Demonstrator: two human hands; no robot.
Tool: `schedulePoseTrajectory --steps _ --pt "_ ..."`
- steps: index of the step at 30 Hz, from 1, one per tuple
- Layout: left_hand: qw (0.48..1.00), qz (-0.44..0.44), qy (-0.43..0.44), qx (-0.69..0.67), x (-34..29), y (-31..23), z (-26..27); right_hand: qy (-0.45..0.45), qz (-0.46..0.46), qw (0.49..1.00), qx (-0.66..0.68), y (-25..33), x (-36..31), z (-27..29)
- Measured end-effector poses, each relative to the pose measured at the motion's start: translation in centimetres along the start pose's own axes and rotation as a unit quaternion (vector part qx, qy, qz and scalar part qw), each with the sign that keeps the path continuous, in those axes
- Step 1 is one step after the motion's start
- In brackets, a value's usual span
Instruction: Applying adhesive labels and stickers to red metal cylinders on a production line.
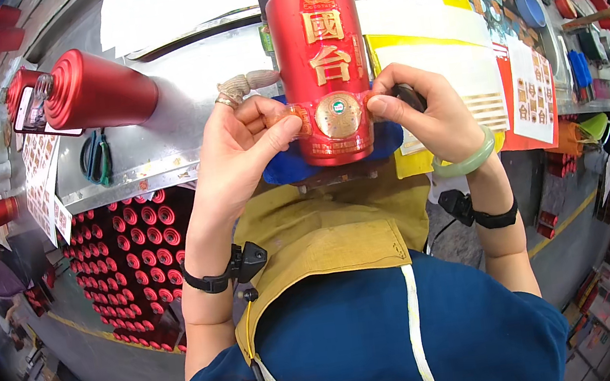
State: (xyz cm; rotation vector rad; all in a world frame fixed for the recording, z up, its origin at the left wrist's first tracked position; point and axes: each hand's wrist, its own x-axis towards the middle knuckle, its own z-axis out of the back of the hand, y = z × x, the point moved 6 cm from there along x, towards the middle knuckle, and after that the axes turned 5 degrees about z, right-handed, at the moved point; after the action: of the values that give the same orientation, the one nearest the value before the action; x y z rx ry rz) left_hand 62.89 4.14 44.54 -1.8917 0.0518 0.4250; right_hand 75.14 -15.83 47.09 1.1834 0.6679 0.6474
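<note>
Left hand (231, 154): thumb and finger pinched on left end of gold label (342, 118). Right hand (433, 108): same pinch, right end. One left finger wears a cloth cover (234, 89), tip at the bottle's side. Label sits across lower part of red bottle (324, 72), neck pointing away from person, base over blue rest (279, 167). Yellow-edged sheets (432, 58) right of bottle. Left on table: scissors (105, 157), another red bottle (110, 89).
</note>
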Motion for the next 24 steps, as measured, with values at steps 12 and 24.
schedulePoseTrajectory --steps 12,24 --pt "0.999 -0.006 -0.045 -0.006 -0.4 0.6 0.6 -0.068 0.168 0.948 -0.261 4.3 -2.2 -0.7" --pt "0.997 -0.045 -0.055 -0.018 -0.4 0.3 0.4 -0.093 0.157 0.934 -0.308 3.2 -2.1 -3.3"
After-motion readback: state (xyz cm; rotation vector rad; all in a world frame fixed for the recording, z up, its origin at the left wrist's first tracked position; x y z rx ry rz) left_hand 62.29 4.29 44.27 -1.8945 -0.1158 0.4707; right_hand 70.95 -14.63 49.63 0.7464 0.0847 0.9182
